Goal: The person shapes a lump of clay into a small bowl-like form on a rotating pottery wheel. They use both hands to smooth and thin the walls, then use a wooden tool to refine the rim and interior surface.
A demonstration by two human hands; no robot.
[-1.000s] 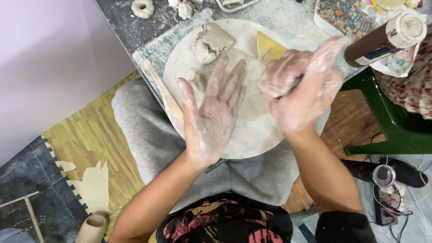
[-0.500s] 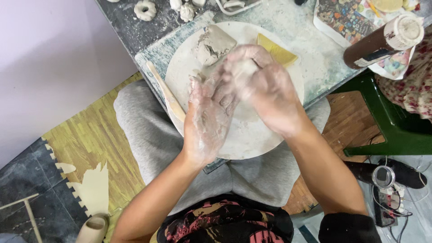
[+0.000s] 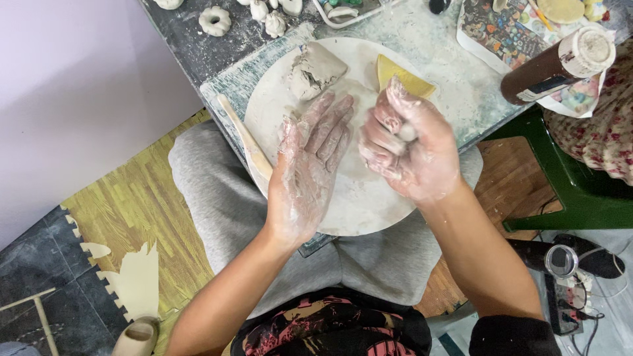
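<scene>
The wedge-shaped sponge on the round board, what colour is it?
Yellow; the sponge shows in the head view.

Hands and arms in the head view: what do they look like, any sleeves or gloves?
Both bare, no gloves. The left hand and right hand are smeared with pale, drying clay up to the wrists. Forearms are uncovered; a dark sleeve edge shows near the right elbow.

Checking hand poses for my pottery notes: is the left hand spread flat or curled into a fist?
Spread flat: the left hand lies palm down on the round board, fingers extended.
</scene>
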